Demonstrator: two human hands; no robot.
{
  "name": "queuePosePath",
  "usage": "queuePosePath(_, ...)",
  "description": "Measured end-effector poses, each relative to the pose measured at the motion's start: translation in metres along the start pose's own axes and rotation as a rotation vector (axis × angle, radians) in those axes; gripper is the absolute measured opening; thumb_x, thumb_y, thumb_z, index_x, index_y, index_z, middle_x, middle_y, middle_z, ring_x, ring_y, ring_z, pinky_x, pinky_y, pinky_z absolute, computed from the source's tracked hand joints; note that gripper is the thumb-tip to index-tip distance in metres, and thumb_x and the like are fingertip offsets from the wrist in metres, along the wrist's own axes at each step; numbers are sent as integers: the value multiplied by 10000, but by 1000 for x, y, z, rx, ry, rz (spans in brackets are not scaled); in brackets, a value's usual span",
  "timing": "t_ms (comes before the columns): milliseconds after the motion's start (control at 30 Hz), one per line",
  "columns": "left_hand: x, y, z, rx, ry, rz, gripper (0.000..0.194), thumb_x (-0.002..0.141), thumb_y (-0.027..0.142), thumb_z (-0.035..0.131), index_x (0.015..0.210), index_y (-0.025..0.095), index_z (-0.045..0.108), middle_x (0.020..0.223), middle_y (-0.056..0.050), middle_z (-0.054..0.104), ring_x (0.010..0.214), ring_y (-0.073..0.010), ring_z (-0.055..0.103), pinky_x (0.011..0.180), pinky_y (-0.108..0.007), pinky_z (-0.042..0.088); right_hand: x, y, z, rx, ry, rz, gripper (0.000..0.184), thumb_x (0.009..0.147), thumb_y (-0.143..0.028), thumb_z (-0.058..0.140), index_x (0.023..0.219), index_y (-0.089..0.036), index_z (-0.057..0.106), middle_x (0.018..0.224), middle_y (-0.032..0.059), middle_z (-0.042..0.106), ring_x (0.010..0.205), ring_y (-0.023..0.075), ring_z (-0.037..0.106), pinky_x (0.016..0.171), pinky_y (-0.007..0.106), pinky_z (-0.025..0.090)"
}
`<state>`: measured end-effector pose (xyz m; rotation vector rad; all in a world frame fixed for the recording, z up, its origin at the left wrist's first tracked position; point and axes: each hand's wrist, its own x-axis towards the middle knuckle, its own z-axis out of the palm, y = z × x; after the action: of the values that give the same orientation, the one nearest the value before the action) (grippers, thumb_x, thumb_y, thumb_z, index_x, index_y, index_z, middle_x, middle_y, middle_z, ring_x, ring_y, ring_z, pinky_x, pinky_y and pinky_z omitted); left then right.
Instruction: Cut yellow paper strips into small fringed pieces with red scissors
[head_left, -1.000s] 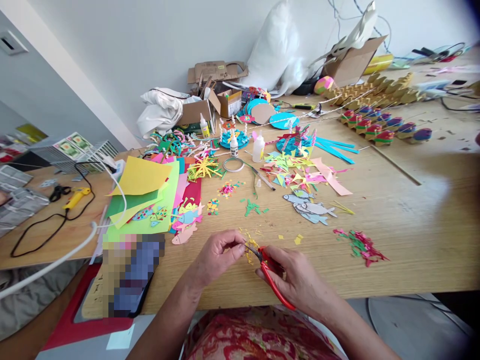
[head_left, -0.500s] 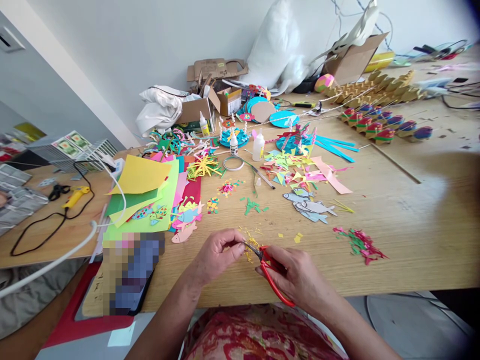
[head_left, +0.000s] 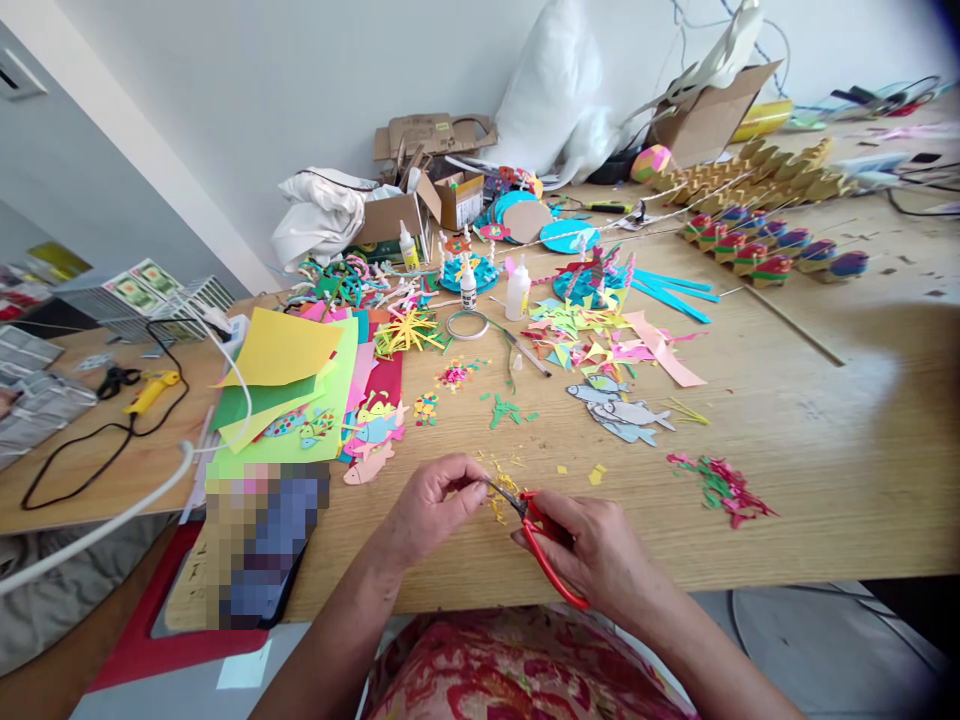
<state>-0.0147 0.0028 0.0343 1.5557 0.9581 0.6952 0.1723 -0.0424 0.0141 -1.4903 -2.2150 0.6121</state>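
My right hand (head_left: 592,555) grips red-handled scissors (head_left: 544,545), blades pointing left toward my left hand (head_left: 431,505). That left hand pinches a small yellow paper piece (head_left: 487,490) right at the blade tips. Tiny yellow snippets (head_left: 502,480) lie scattered on the wooden table (head_left: 825,450) just beyond both hands. Grey paper fish (head_left: 622,415) rest further back, to the right.
Stacked coloured paper sheets (head_left: 289,385) lie at the left, with a pixelated phone-like object (head_left: 259,545) at the near edge. Glue bottles (head_left: 517,295), paper scraps (head_left: 585,335), red-green shreds (head_left: 724,490), cardboard boxes (head_left: 420,205) and painted egg-carton pieces (head_left: 772,250) crowd the back. A cable (head_left: 105,450) crosses the left side.
Both hands stay at the same spot with the scissors at the yellow paper; the view has shifted very slightly.
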Motion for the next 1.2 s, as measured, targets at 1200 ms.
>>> queuePosePath(1200, -2, -2, 4, -103, 60, -57, 94, 743, 240, 489, 705, 155, 479, 622, 33, 400, 595, -94, 360, 568, -203, 304, 7, -6, 4, 201, -109, 101, 288, 820, -388, 431, 607, -203, 371, 521, -48, 403, 462, 92, 357, 457, 204, 234)
